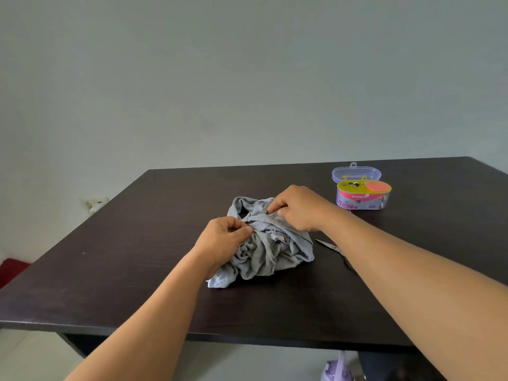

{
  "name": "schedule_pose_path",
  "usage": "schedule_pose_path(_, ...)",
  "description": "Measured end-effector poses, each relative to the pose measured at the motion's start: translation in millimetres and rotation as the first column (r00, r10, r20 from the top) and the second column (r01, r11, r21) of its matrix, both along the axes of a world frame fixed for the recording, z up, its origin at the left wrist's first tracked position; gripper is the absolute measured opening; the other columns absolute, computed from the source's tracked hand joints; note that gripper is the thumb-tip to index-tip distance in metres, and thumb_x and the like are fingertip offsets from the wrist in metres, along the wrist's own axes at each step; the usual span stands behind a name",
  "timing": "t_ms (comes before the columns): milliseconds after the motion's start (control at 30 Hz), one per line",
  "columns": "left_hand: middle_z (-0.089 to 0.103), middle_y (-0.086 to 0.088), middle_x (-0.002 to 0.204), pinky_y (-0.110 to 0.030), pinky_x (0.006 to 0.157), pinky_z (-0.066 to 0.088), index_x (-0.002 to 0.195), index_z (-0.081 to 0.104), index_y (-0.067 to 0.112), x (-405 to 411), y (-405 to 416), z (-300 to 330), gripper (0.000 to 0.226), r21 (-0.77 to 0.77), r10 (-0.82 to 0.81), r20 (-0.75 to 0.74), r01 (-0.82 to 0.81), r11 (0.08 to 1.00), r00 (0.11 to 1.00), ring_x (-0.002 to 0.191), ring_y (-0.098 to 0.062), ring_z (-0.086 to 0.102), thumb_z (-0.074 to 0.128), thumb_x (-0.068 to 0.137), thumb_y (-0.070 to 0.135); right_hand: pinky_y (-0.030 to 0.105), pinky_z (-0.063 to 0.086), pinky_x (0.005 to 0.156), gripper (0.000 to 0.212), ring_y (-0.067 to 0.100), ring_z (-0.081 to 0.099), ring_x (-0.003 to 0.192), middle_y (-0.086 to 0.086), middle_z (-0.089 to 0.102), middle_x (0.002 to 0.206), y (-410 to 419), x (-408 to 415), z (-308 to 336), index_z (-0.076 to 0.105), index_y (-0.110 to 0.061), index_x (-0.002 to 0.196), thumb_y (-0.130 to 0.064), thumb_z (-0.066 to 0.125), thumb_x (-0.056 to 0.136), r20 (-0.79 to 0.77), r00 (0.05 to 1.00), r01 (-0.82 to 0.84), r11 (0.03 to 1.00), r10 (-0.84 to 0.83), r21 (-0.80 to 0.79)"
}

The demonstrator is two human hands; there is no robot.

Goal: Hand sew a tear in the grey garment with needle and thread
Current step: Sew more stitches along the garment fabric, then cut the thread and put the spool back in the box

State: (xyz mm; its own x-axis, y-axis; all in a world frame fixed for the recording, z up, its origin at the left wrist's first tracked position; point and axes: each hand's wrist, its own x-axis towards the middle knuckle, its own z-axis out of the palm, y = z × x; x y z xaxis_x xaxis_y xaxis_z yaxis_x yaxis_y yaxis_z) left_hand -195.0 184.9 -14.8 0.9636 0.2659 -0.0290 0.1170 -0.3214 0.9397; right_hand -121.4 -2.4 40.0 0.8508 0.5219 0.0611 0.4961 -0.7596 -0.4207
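Observation:
A crumpled grey garment (264, 251) lies in a heap at the middle of the dark table (137, 284). A frayed, torn edge shows near its top centre. My left hand (222, 243) pinches the fabric at the heap's left side. My right hand (299, 207) pinches a ribbed fold at the upper right, thumb and forefinger closed on the cloth. No needle or thread is visible in either hand.
A clear sewing kit box (362, 198) with a yellow and pink insert stands at the back right, its lid (356, 173) open behind it. Small scissors (334, 248) lie just right of the garment, partly under my right forearm. The table's near edge runs below my arms.

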Motion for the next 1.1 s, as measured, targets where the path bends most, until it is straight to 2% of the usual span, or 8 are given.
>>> schedule_pose_path(100, 0.077, -0.003, 0.082, -0.048, 0.086, 0.060, 0.077, 0.075, 0.020, 7, -13, -1, 0.011, 0.008, 0.013, 0.015, -0.013, 1.000, 1.000, 0.086, -0.024, 0.074, 0.075, 0.086, 0.027, 0.022, 0.043, 0.087, 0.031, 0.017, 0.061, 0.113, -0.003, 0.067, 0.126, -21, -3, 6, 0.073, -0.023, 0.116, -0.009, 0.053, 0.096, 0.006, 1.000, 0.021, 0.996, -0.021, 0.088)
schedule_pose_path(233, 0.077, -0.001, 0.081, -0.046, 0.085, 0.060, 0.080, 0.075, 0.020, 14, -31, -2, 0.011, 0.025, 0.017, 0.025, -0.018, 1.000, 1.000, 0.084, -0.020, 0.074, 0.074, 0.087, 0.029, 0.027, 0.049, 0.087, 0.027, 0.018, 0.064, 0.105, -0.002, 0.071, 0.115, -54, -7, 2, 0.074, -0.020, 0.110, -0.009, 0.055, 0.094, 0.058, 0.987, 0.142, 0.981, -0.151, 0.129)
schedule_pose_path(400, 0.077, -0.002, 0.083, -0.048, 0.085, 0.060, 0.078, 0.075, 0.021, 19, -34, -5, 0.013, 0.028, 0.033, 0.023, -0.034, 0.999, 0.999, 0.086, -0.023, 0.074, 0.075, 0.086, 0.032, 0.034, 0.055, 0.075, 0.018, 0.023, 0.068, 0.087, 0.001, 0.073, 0.090, -101, -15, -15, 0.070, -0.020, 0.078, -0.007, 0.062, 0.087, -0.044, 0.973, 0.214, 0.959, -0.225, -0.185)
schedule_pose_path(533, 0.077, -0.006, 0.082, -0.049, 0.087, 0.059, 0.078, 0.075, 0.018, 18, -32, -2, 0.013, 0.006, 0.023, 0.014, -0.023, 1.000, 1.000, 0.085, -0.026, 0.074, 0.076, 0.086, 0.029, 0.032, 0.056, 0.073, 0.005, 0.019, 0.068, 0.083, -0.001, 0.073, 0.086, -118, -27, -21, 0.072, -0.021, 0.078, -0.017, 0.073, 0.081, -0.102, 0.965, 0.212, 0.945, -0.244, -0.249)
schedule_pose_path(633, 0.078, -0.006, 0.082, -0.049, 0.086, 0.060, 0.078, 0.075, 0.018, 14, -32, 1, 0.015, 0.000, 0.008, -0.002, -0.008, 1.000, 1.000, 0.085, -0.026, 0.075, 0.077, 0.085, 0.031, 0.034, 0.057, 0.076, 0.009, 0.018, 0.067, 0.085, -0.002, 0.071, 0.088, -117, -35, -18, 0.073, -0.022, 0.084, -0.024, 0.079, 0.077, -0.118, 0.964, 0.199, 0.939, -0.240, -0.281)
schedule_pose_path(867, 0.078, 0.001, 0.084, -0.044, 0.085, 0.061, 0.085, 0.074, 0.021, 6, -37, 12, 0.027, 0.064, 0.003, -0.007, -0.003, 0.998, 1.000, 0.084, -0.018, 0.075, 0.082, 0.076, 0.045, 0.038, 0.058, 0.077, 0.026, 0.026, 0.067, 0.084, 0.006, 0.066, 0.104, -112, -36, -21, 0.069, -0.018, 0.101, -0.011, 0.069, 0.076, -0.050, 0.947, 0.265, 0.860, -0.317, -0.436)
schedule_pose_path(1000, 0.078, -0.001, 0.084, -0.045, 0.084, 0.061, 0.083, 0.075, 0.022, 7, -39, 22, 0.020, 0.133, -0.001, -0.003, 0.002, 0.991, 1.000, 0.084, -0.021, 0.075, 0.078, 0.083, 0.042, 0.028, 0.051, 0.055, 0.030, 0.023, 0.075, 0.066, 0.016, 0.066, 0.105, -125, -35, -11, 0.062, -0.013, 0.112, -0.008, 0.060, 0.082, -0.283, 0.868, 0.313, 0.891, -0.409, -0.328)
schedule_pose_path(1100, 0.076, -0.013, 0.092, -0.049, 0.084, 0.060, 0.082, 0.076, 0.021, 7, -38, 29, 0.018, 0.181, 0.006, 0.005, -0.007, 0.983, 1.000, 0.082, -0.026, 0.073, 0.071, 0.089, 0.038, 0.033, 0.059, 0.061, 0.029, 0.026, 0.076, 0.074, 0.019, 0.060, 0.115, -141, -33, -8, 0.058, -0.015, 0.117, -0.004, 0.052, 0.091, -0.496, 0.759, 0.378, 0.906, -0.421, -0.191)
